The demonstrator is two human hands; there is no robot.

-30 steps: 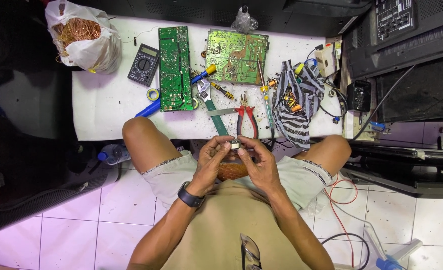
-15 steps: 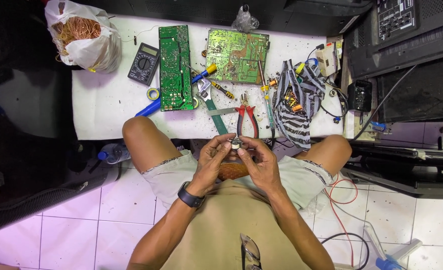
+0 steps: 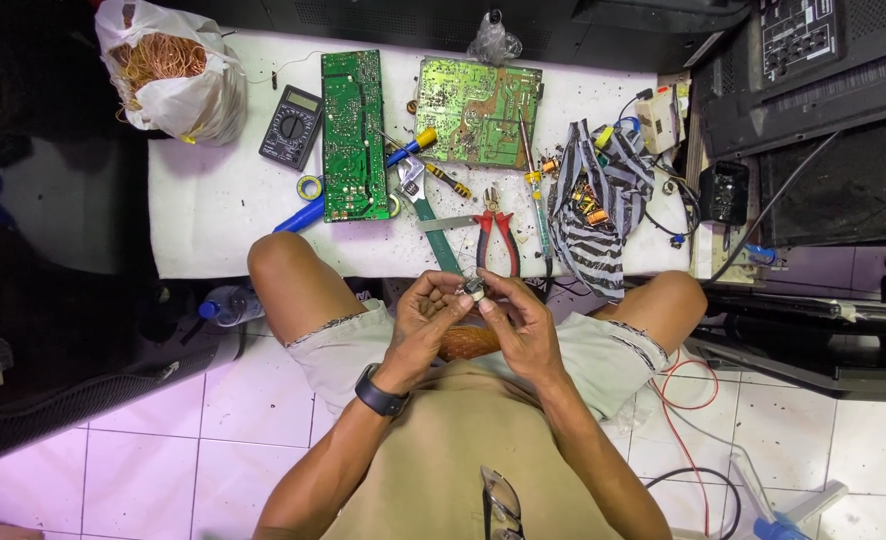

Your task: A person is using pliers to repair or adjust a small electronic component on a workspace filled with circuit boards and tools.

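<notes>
I pinch a small metal part (image 3: 473,288) between both hands, held over my lap just short of the desk (image 3: 223,215) edge. My left hand (image 3: 423,315) curls in from seven o'clock of the part, its fingertips closed on the part's left side. My right hand (image 3: 511,318) comes in from five o'clock, thumb and forefinger clamped on the right side, so the part sits at the twelve o'clock tip of both hands, where they meet. What kind of part it is I cannot tell; it is too small. Straight ahead at twelve o'clock, on the desk, lie red-handled pliers (image 3: 496,230), with a green-handled wrench (image 3: 428,215) just to their left. Farther out, at eleven o'clock, lies a long green circuit board (image 3: 353,135).
</notes>
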